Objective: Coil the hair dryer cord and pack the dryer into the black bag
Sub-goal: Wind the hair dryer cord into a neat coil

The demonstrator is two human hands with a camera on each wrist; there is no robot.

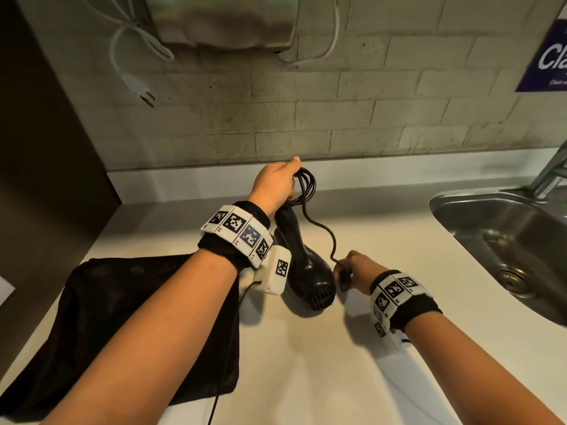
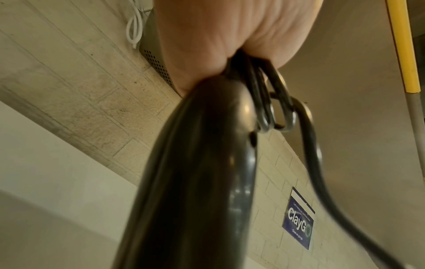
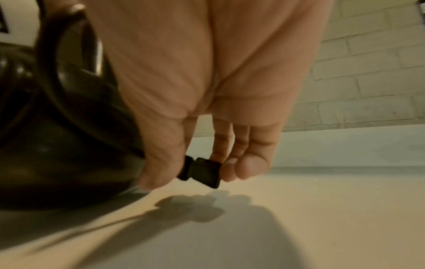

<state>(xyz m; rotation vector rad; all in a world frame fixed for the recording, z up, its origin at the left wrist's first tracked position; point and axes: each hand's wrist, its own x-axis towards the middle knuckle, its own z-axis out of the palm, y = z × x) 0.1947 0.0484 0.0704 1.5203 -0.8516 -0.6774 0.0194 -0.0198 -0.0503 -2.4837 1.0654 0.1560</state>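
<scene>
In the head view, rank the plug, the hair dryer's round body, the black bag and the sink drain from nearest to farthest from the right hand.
1. plug: pinched in the right hand itself.
2. hair dryer: round body just left of that hand, on the counter.
3. sink drain to the right and black bag to the far left: too close to call.

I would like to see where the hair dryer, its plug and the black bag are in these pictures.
hair dryer (image 1: 310, 271): head view, on its round body.
plug (image 3: 202, 172): right wrist view, on the plug's black block.
black bag (image 1: 122, 302): head view, on its cloth left of the forearm.
</scene>
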